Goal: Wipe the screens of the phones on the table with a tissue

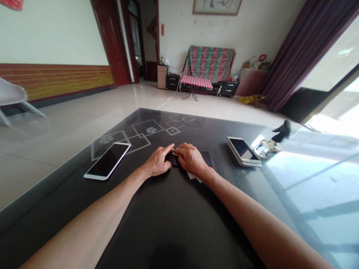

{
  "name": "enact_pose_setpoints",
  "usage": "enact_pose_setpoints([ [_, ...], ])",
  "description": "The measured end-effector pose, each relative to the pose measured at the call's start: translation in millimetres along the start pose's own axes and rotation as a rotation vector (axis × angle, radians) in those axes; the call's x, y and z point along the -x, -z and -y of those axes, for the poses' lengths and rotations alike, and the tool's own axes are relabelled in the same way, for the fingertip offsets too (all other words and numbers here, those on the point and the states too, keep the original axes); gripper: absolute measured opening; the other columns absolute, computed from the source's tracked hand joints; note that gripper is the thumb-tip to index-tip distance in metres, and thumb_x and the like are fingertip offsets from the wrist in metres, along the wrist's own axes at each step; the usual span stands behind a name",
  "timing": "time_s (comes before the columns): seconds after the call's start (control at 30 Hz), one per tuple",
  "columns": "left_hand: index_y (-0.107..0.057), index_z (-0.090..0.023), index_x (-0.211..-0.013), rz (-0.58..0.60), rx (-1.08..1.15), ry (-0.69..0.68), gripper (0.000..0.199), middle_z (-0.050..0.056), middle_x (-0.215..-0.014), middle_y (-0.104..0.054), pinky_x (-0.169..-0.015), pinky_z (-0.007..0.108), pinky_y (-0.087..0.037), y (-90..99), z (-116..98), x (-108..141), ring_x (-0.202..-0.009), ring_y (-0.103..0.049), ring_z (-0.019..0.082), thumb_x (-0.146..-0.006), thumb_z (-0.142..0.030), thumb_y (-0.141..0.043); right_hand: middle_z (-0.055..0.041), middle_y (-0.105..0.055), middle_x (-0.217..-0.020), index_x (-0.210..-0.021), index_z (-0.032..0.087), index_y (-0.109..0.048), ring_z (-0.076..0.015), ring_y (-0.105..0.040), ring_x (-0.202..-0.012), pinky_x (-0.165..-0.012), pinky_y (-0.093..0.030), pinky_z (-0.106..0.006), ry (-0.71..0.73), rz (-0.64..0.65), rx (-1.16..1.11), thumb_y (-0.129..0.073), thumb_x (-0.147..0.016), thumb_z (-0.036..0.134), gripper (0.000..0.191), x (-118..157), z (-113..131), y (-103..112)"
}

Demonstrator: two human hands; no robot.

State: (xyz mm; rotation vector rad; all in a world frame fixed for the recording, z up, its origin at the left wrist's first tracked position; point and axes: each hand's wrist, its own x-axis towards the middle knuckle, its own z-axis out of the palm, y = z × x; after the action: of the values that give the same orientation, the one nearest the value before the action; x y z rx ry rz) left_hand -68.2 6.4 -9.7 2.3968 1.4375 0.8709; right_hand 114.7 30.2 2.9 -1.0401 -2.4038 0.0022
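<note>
A dark smartphone [206,158] lies flat on the black table, crosswise in front of me. My right hand [190,157] is closed over it, gripping a white tissue [194,177] whose edge shows below the palm. At the phone's left end is my left hand [159,160], its thumb and fingers apart and its fingertips by the phone's edge; nothing shows in its grasp. To the left lies a larger white-framed smartphone [108,161] with a dark screen. Several white-edged phones [244,151] sit stacked to the right.
The glossy black table [157,224] carries a pale square-and-flower pattern. A clear spray bottle with a black trigger top [268,148] stands at the right. Beyond are a striped folding table [196,81] and a white chair [12,93].
</note>
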Motion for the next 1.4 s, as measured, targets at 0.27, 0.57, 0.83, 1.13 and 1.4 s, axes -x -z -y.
enact_pose_setpoints([
  [0.27,-0.044,-0.015,-0.136,-0.024,0.041,-0.013,0.074,0.009,-0.119,-0.065,-0.101,0.039,-0.044,-1.5,1.0,0.4,-0.111,-0.058,0.023,-0.063,-0.010,-0.050,-0.0032,-0.062,-0.080,-0.072,0.018,-0.066,-0.0157,-0.057,-0.075,-0.076,-0.041,-0.028,0.039,-0.023,-0.111,-0.055,-0.066,0.010,0.014,16.7,8.7,8.8],
  [0.57,-0.043,-0.017,-0.137,-0.005,0.028,0.039,0.073,0.008,-0.122,-0.063,-0.101,0.040,-0.044,0.3,-5.7,0.9,-0.113,-0.056,0.024,-0.066,-0.019,-0.057,-0.0062,-0.065,-0.096,-0.091,0.020,-0.070,-0.0167,-0.058,-0.086,-0.082,-0.042,-0.029,-0.031,-0.045,-0.010,-0.051,-0.082,0.013,0.022,10.6,-11.6,6.7],
  [0.83,-0.041,-0.018,-0.139,0.031,0.058,0.118,0.078,0.009,-0.123,-0.061,-0.101,0.041,-0.043,0.9,-6.0,1.2,-0.115,-0.054,0.026,-0.067,-0.033,-0.067,-0.0056,-0.063,-0.090,-0.085,0.019,-0.070,-0.0168,-0.057,-0.083,-0.080,-0.043,-0.029,-0.054,-0.060,0.015,-0.053,-0.078,0.012,0.020,9.3,-16.6,4.4],
  [1.13,-0.042,-0.019,-0.137,0.006,0.056,0.062,0.076,0.008,-0.121,-0.062,-0.098,0.039,-0.045,0.3,-4.3,-0.1,-0.111,-0.057,0.025,-0.066,-0.031,-0.068,-0.0024,-0.059,-0.073,-0.066,0.019,-0.063,-0.0148,-0.055,-0.068,-0.071,-0.040,-0.027,0.030,-0.015,-0.026,-0.056,-0.066,0.013,0.009,19.8,8.2,11.5],
  [1.4,-0.043,-0.016,-0.137,0.029,0.069,0.117,0.078,0.010,-0.122,-0.061,-0.101,0.039,-0.043,2.0,-7.7,0.8,-0.113,-0.056,0.025,-0.066,-0.033,-0.068,-0.0060,-0.065,-0.095,-0.090,0.020,-0.071,-0.0170,-0.059,-0.085,-0.080,-0.042,-0.029,-0.064,-0.035,0.042,-0.049,-0.083,0.015,0.024,10.7,-23.5,9.1],
])
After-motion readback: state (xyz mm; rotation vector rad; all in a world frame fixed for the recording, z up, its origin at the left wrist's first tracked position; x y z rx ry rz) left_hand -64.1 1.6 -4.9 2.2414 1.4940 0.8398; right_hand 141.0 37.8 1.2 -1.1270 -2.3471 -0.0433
